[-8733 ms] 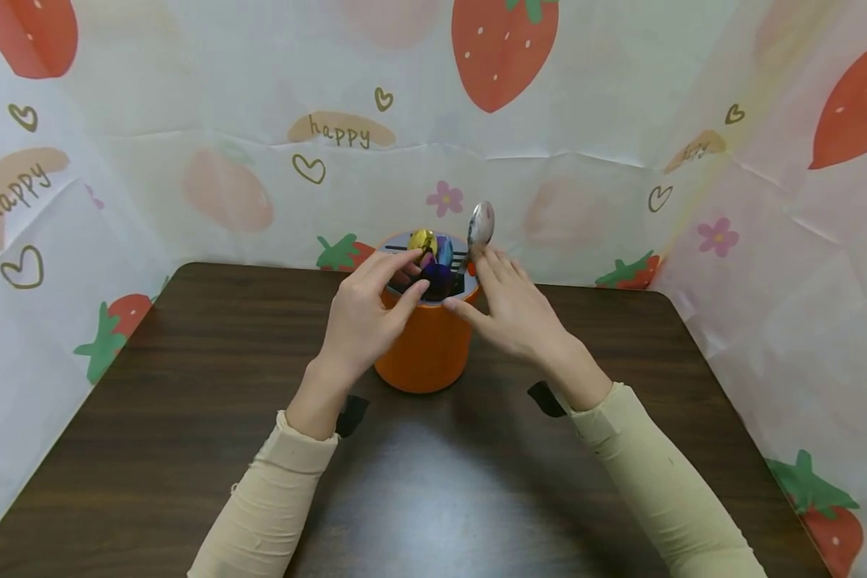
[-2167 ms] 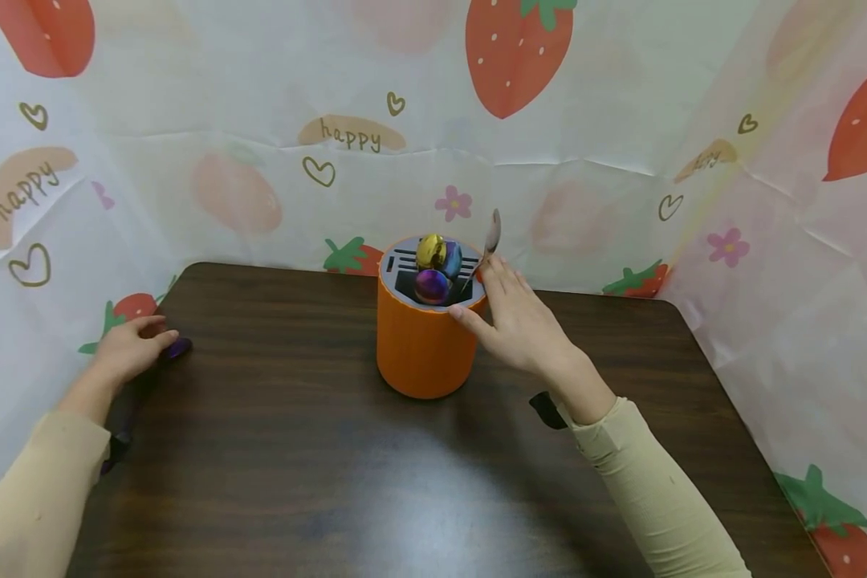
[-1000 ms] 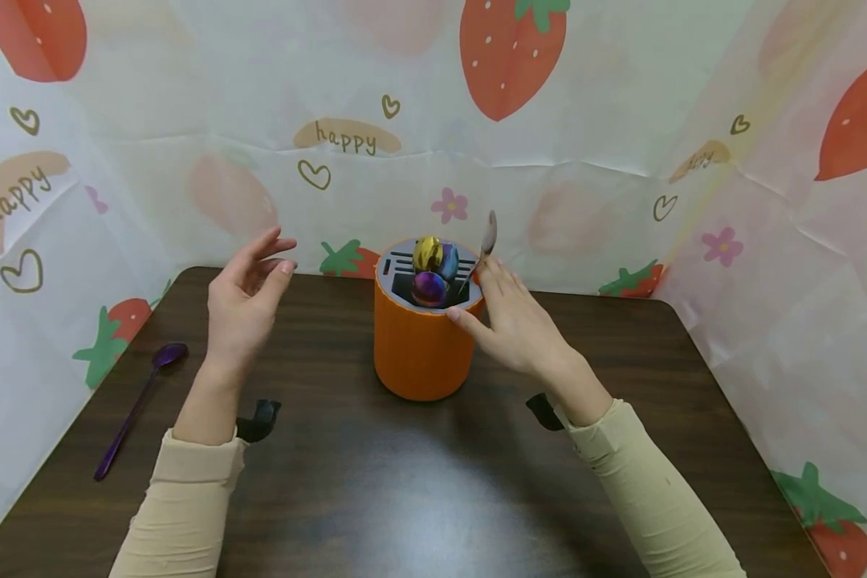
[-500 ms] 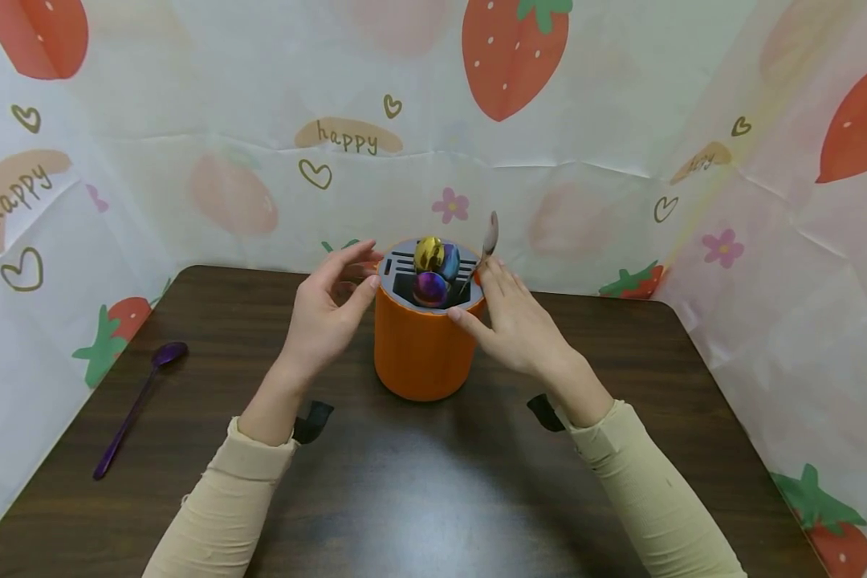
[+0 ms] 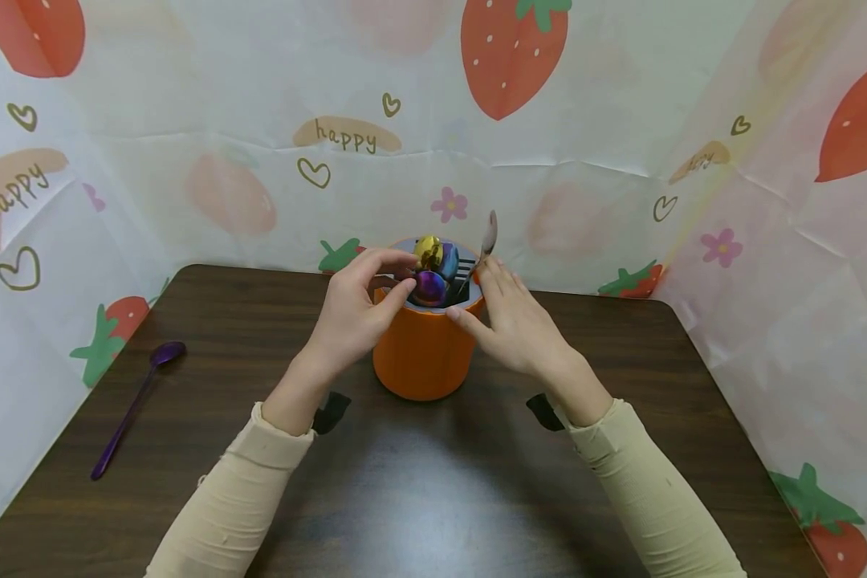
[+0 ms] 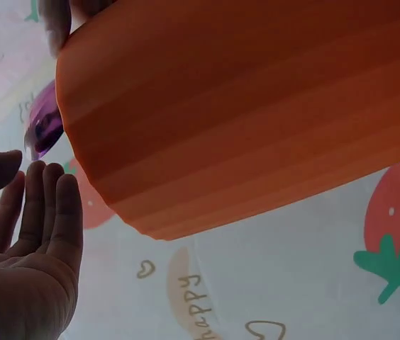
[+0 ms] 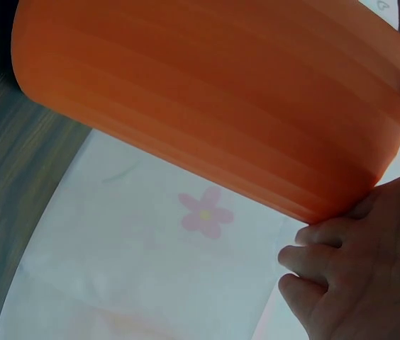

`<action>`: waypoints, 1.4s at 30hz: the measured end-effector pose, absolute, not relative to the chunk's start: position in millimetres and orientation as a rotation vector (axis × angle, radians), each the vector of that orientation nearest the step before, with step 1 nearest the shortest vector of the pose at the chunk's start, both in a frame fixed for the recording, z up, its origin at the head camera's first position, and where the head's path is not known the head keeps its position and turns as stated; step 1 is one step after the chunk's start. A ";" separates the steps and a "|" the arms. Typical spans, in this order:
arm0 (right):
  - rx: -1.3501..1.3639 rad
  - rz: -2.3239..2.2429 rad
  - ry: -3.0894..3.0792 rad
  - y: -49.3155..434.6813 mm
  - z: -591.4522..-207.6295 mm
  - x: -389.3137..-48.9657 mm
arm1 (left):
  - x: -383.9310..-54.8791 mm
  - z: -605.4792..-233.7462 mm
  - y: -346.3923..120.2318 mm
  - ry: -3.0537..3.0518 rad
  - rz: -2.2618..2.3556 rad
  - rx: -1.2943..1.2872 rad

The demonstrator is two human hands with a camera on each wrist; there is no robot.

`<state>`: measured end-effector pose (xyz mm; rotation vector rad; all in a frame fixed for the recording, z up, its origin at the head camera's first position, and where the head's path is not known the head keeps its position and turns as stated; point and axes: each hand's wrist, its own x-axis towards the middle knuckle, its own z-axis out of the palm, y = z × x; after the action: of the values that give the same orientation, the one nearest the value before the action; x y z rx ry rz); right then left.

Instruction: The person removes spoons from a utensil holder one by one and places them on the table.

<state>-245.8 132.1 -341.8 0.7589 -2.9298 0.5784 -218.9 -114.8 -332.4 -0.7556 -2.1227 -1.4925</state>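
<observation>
In the head view an orange cylindrical utensil holder (image 5: 425,357) with a grey slotted top stands on the table. Out of its dark opening rise a gold spoon (image 5: 429,252), a blue spoon (image 5: 449,262), a purple spoon (image 5: 429,288) and a silver spoon (image 5: 489,234) leaning right. My left hand (image 5: 357,309) hovers over the left rim, thumb and fingers apart beside the purple spoon. In the left wrist view a gap shows between its fingertips (image 6: 65,185) and the purple bowl. My right hand (image 5: 522,325) rests on the holder's right rim, fingers extended and thumb along the front.
Another purple spoon (image 5: 139,405), long-handled, lies on the dark wooden table (image 5: 433,498) at the left. A white strawberry-print cloth (image 5: 592,96) stands close behind the table and along both sides.
The left hand put the long purple spoon down at the table's left, then came back right to the holder's top. The right hand has stayed on the rim.
</observation>
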 end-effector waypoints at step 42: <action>0.750 0.587 -2.940 131.6 -340.2 -243.1 | -215.1 -305.1 -112.1 -2.165 -1.648 -0.672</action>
<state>-243.1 131.6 -340.2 0.7498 -2.9405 0.5869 -215.1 -112.1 -305.1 -0.6724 -2.1649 -1.6476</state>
